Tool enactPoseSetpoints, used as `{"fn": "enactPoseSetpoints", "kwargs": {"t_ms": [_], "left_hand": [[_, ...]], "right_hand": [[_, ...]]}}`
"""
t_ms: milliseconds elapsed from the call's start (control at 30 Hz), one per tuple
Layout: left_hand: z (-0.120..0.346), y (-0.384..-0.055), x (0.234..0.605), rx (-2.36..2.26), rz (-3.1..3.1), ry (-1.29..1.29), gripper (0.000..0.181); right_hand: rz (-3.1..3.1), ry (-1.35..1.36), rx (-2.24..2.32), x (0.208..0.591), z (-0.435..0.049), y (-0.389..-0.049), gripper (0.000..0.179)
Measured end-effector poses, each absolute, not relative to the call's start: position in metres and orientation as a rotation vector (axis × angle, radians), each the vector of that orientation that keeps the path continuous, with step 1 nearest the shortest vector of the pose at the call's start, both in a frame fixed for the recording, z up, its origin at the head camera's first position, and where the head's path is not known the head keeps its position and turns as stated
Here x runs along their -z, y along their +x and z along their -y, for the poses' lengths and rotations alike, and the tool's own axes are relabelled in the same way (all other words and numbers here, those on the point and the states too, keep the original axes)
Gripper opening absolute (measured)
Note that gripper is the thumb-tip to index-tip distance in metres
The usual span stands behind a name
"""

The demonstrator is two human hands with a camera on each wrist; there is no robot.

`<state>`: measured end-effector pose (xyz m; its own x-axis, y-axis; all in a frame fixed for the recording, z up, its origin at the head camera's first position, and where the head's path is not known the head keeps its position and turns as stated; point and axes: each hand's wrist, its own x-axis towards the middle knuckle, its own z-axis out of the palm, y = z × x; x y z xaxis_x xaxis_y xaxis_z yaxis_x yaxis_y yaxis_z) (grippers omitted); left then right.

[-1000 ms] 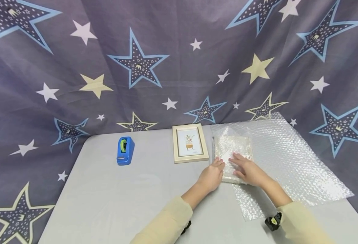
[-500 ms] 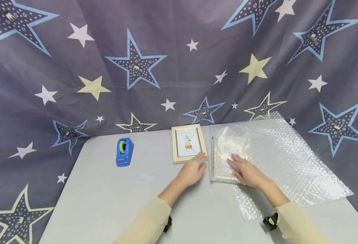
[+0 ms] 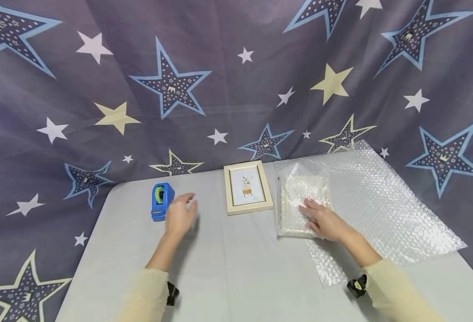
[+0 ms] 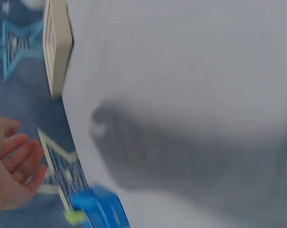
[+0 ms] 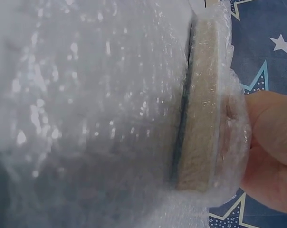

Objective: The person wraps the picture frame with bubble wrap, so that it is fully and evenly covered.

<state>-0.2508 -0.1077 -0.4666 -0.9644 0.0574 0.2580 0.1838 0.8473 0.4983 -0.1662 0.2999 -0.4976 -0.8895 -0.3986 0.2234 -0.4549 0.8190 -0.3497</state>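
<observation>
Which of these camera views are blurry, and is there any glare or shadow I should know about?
Head view: mostly sharp, but the left hand by the blue tape dispenser is motion-smeared. Left wrist view: blurred throughout, with a soft hand shadow on the table. Right wrist view: the bubble wrap glints with speckled highlights, soft-focus at the left.

My left hand [image 3: 178,216] is off the wrapped bundle [image 3: 303,206] now: a second ago it lay at that bundle's left edge, half a second ago its fingertips were at the near corner of the picture frame [image 3: 247,188], and now it hovers well to the left, just beside the blue tape dispenser [image 3: 161,201], fingers spread and blurred with motion. The forearm has swung across the table [image 3: 228,268] with it, and its shadow falls on the grey top beside the dispenser. The head view has drifted a touch too, so the dispenser and frame sit slightly lower in it.
</observation>
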Motion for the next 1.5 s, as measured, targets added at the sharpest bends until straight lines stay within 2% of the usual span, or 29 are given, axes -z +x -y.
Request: {"fn": "enactPoseSetpoints", "kwargs": {"t_ms": [233,433,733,1100,1500], "left_hand": [[0.170,-0.258,0.463,0.659,2.813,0.191,0.037],[0.199,-0.256,0.466,0.632,2.939,0.352,0.043],[0.215,-0.259,0.483,0.906,2.973,0.362,0.037],[0.224,-0.272,0.481,1.049,2.991,0.321,0.038],[0.223,-0.276,0.483,1.127,2.973,0.399,0.035]], "right_hand": [[2.891,0.644,-0.594,0.494,-0.300,-0.168,0.049],[2.940,0.593,-0.576,0.490,-0.300,-0.169,0.048],[2.958,0.563,-0.544,0.487,-0.296,-0.169,0.047],[2.984,0.508,-0.459,0.478,-0.290,-0.175,0.047],[3.022,0.470,-0.473,0.475,-0.287,-0.174,0.047]]}}
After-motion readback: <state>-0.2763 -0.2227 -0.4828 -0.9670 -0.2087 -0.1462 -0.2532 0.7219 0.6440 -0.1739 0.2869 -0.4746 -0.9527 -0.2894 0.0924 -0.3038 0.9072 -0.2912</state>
